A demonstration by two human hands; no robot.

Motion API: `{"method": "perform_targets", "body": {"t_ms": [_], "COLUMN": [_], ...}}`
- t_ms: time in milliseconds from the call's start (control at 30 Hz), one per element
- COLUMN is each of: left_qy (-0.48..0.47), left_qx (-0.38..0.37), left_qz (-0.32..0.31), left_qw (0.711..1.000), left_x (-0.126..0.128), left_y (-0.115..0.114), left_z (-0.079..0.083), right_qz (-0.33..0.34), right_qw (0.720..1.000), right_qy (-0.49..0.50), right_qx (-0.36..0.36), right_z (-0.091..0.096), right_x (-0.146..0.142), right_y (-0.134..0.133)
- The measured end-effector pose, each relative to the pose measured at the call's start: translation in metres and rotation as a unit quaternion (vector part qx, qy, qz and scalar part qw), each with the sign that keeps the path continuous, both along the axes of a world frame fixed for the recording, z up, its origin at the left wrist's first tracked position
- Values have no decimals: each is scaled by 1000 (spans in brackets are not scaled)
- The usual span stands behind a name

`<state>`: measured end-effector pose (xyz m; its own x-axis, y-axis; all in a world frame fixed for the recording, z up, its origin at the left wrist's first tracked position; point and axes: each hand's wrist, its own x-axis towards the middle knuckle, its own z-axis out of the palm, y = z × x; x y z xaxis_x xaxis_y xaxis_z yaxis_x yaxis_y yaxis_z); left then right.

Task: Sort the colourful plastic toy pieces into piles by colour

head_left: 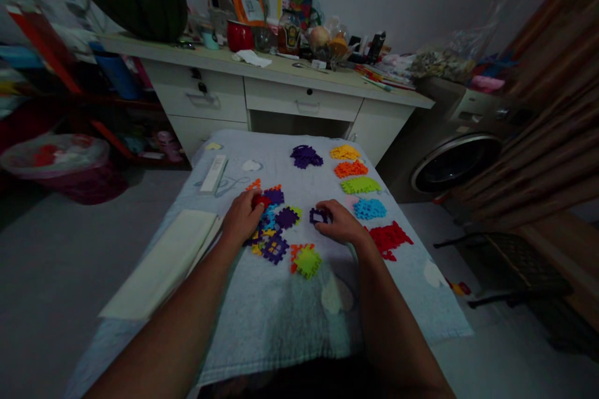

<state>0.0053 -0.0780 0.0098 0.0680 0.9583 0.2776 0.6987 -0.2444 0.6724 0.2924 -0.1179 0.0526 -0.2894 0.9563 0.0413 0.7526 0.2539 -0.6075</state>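
Observation:
My left hand (pixel 244 217) is at the left edge of a mixed heap of toothed plastic building tiles, its fingers curled on a red tile (pixel 261 201). Purple, blue, yellow and orange tiles lie around it, among them a purple tile (pixel 287 217) and a purple window tile (pixel 275 249). To the right, my right hand (pixel 340 222) grips a purple square frame tile (pixel 319 216) between thumb and fingers. Nearer me, a lime green tile (pixel 307 261) overlaps an orange one. Part of the heap is hidden behind my left hand.
Sorted piles in purple (pixel 306 156), yellow (pixel 345 152), orange (pixel 350 168), green (pixel 360 185), blue (pixel 369 209) and red (pixel 389 240) lie on the cloth-covered table (pixel 262 336). A white box (pixel 214 174) and a folded cream sheet (pixel 163 265) are at left. A cluttered desk (pixel 219 62) stands behind.

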Motion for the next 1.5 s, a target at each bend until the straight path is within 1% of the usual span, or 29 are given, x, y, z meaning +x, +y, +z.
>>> {"method": "perform_targets", "body": {"t_ms": [133,267,367,500,600,667,767,867,967,1067,1167,1233,1300,1367,1500], "left_qy": [0,-1,0,6,5,3,4,7,9,10,9,9,11,12,8], "left_qx": [-1,-1,-1,3,9,8,2,2,1,0,7,12,12,11,14], "left_qz": [2,4,4,1,3,6,7,2,0,6,7,5,5,6,3], "left_qw": [1000,1000,1000,1000,1000,1000,1000,1000,1000,1000,1000,1000,1000,1000,1000], "left_x": [1,1,0,0,0,0,1,0,1,1,1,1,1,1,1], "left_y": [-1,-1,0,-1,-2,-2,-3,-3,-2,-3,-4,-5,-6,-6,-5], "left_z": [2,2,0,0,1,1,2,1,1,2,3,3,3,2,2], "right_qz": [-18,-26,-41,-49,-67,-84,-99,-113,-142,-180,-236,-279,-314,-340,-366], "right_qw": [997,993,992,993,989,986,983,983,976,957,919,890,869,854,840], "right_qy": [75,113,114,78,78,94,100,106,148,222,315,360,383,393,400], "right_qx": [-16,18,37,78,102,113,120,102,73,41,13,13,21,26,22], "right_z": [-2,-5,-8,-15,-18,-17,-11,-5,-7,-18,-31,-38,-45,-49,-54], "right_x": [-3,-4,-5,-6,-7,-8,-14,-23,-33,-41,-47,-49,-49,-48,-47], "right_y": [3,7,8,11,18,27,50,80,110,137,159,169,176,180,184]}}
